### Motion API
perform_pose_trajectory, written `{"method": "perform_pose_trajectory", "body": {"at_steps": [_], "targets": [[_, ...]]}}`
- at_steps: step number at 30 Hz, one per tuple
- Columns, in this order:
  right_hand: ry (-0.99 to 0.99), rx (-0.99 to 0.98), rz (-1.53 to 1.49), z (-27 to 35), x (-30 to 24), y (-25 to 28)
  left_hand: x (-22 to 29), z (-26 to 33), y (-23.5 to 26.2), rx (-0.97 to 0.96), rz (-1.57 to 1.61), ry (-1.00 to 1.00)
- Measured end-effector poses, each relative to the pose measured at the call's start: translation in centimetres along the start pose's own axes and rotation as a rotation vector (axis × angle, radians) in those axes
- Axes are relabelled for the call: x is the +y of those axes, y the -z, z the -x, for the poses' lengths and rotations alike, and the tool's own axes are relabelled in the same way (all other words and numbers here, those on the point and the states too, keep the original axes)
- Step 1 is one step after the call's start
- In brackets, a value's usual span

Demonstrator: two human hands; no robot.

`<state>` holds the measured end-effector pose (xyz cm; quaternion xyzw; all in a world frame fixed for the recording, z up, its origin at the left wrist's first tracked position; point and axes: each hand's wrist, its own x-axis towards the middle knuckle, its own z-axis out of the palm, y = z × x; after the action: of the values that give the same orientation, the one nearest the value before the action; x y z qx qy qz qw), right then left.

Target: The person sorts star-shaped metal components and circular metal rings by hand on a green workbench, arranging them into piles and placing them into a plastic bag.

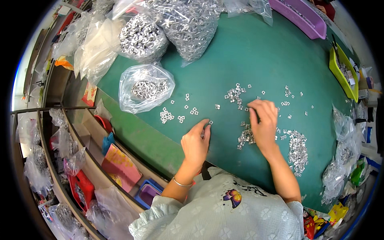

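My left hand [195,145] is curled above the green tabletop, its index finger and thumb close together. Greyish bits of metal show between them, too small to make out well. One small square metal piece [211,122] lies at the fingertips. Over to the right, my right hand [264,124] is bent with fingers together and pointing left; anything in its pinch is hidden. Beneath and beside its wrist is a small heap of metal pieces [246,136]. A looser cluster of pieces [235,93] lies just beyond, and a bigger pile [297,153] sits right of my forearm.
An open clear bag [147,89] of metal parts stands at the left, with fuller bags [188,30] behind it. A purple bin [300,16] and a yellow-green bin [343,72] line the far right. Shelves [92,148] hold bagged parts at left. Scattered pieces [166,116] dot the tabletop.
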<state>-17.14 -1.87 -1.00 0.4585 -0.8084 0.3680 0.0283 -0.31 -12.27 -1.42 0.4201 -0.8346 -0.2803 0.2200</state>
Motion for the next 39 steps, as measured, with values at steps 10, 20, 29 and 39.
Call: {"method": "perform_pose_trajectory", "body": {"at_steps": [10,20,29,39], "targets": [[0.050,-0.278,0.366,2.5,-2.1,-0.2,-0.8,1.8,0.4,0.069,0.080,0.000],[0.054,-0.470,0.297,3.7,-3.7,1.0,-0.5,3.4,0.5,-0.035,0.116,-0.141],[-0.060,-0.361,0.421,7.1,0.0,4.8,-0.3,1.5,-0.2,-0.131,-0.018,-0.240],[-0.059,-0.400,0.358,6.4,1.3,4.9,1.9,2.9,-1.2,-0.292,0.293,-0.196]]}}
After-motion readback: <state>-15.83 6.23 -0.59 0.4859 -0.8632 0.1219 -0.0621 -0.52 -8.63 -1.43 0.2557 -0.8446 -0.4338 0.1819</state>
